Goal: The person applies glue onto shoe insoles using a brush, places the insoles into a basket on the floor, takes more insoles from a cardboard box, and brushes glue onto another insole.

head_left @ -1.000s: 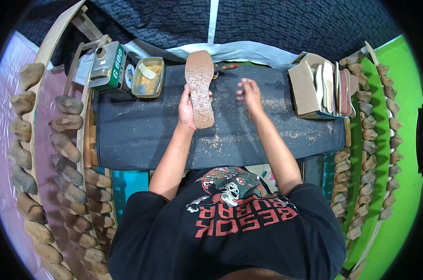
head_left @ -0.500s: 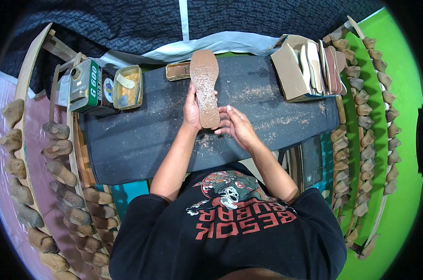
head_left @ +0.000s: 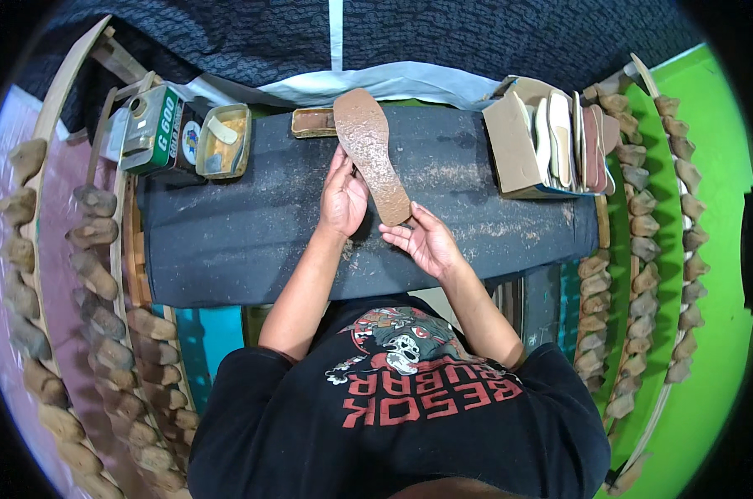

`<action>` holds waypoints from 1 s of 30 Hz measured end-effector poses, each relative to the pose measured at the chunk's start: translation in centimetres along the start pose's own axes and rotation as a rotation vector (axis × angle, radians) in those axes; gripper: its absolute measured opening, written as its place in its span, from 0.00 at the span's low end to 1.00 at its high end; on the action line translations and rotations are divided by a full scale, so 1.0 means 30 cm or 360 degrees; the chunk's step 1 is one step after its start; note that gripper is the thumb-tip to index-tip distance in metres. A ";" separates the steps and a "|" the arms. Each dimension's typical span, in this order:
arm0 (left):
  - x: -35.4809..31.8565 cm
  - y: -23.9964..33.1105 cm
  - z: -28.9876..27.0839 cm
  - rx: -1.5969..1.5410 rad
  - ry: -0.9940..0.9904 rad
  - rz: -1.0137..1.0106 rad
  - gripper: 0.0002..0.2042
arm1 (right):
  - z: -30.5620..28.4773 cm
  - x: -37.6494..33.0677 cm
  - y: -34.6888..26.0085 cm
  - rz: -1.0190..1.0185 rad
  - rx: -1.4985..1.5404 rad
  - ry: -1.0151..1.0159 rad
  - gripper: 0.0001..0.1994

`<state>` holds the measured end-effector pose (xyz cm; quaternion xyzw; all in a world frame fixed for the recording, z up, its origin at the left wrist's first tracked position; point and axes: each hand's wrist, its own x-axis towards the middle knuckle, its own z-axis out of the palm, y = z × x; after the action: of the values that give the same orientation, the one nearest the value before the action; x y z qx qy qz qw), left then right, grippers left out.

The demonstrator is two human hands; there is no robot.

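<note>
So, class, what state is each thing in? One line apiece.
Brown sole: held up, slanted, facing side glossy
Left hand: at the sole's edge, fingers partly hidden
Right hand: holding the sole's narrow end
Tub: open, pale piece inside
Metal can: upright
Cardboard box: open, holding soles
Dark cloth: flecked with scraps

Hands (head_left: 344, 200) holding brown sole (head_left: 370, 154), dark-covered table (head_left: 243, 229)

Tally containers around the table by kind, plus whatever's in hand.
Rectangular metal can: 1
Open tub: 1
Small brown tray: 1
Open cardboard box: 1
Brown shoe sole, in hand: 1
Total: 5
</note>
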<state>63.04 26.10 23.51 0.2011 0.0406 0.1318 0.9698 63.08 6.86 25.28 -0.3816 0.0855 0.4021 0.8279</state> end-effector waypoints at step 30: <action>-0.708 0.032 -0.039 0.0148 0.0944 0.0886 0.30 | -0.153 -0.011 -0.011 0.0907 -0.0535 -0.0536 0.16</action>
<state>42.21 21.62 23.37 0.2013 0.2685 0.4396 0.8332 63.85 3.32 22.43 -0.4016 -0.0164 0.6820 0.6110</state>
